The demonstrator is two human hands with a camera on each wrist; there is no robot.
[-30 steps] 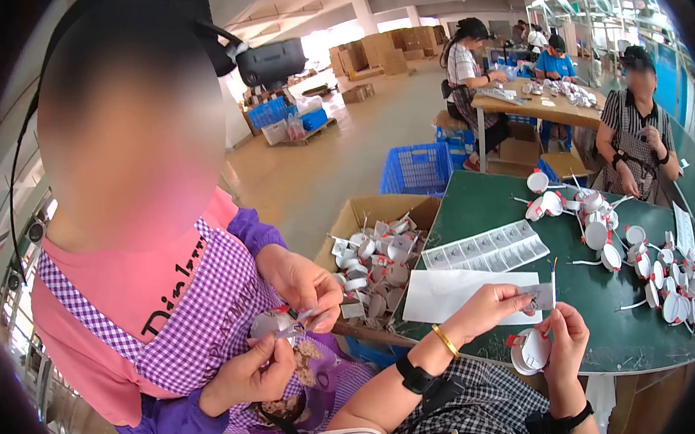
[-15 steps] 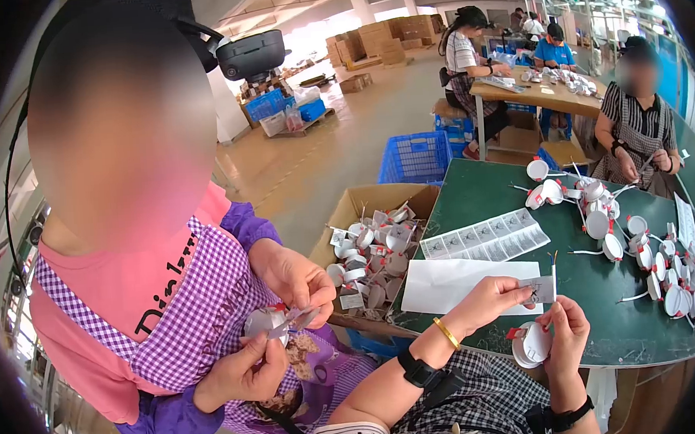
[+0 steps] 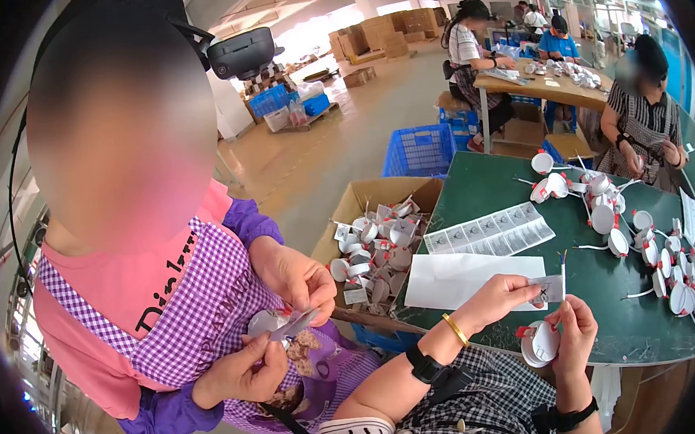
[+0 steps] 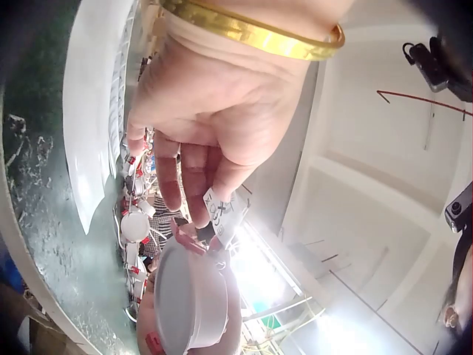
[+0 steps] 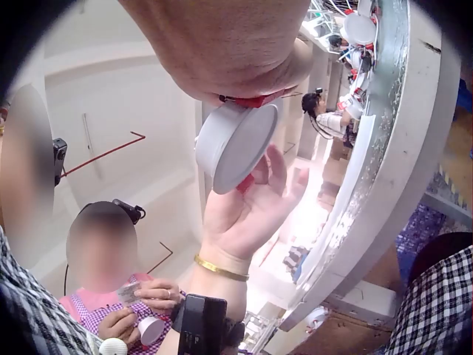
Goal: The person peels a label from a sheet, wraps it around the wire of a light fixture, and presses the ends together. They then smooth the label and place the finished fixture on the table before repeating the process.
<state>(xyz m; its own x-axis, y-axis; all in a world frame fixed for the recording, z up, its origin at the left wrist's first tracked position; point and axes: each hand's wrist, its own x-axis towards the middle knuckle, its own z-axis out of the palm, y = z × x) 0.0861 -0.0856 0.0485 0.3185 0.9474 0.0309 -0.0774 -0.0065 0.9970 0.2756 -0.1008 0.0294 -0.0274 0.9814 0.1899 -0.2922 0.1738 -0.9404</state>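
Little has changed over the last second: the left hand still pinches a small printed label by one end, and the label's far edge still meets the white cord just beyond those fingertips. The right hand, below and to the right of the left fingers, still grips the cord near its lower end, leaving the bare coloured wires above the fingers.

The lamp that the cord belongs to hangs just beside the right fingers and below the left ones, with a red clip on its side. No fold of the label round the cord can be made out; whether it has stuck there I cannot tell. My reading is that the steady pose means lining up label and cord, with this piece unfinished.

Beyond the left fingers, on the green bench, lie a blank white sheet and, past it, a sheet of printed labels. More lamps lie farther off, beyond the right fingers. The one clear shift is away from both hands: the seated worker has lowered a raised hand, and both are now near each other.
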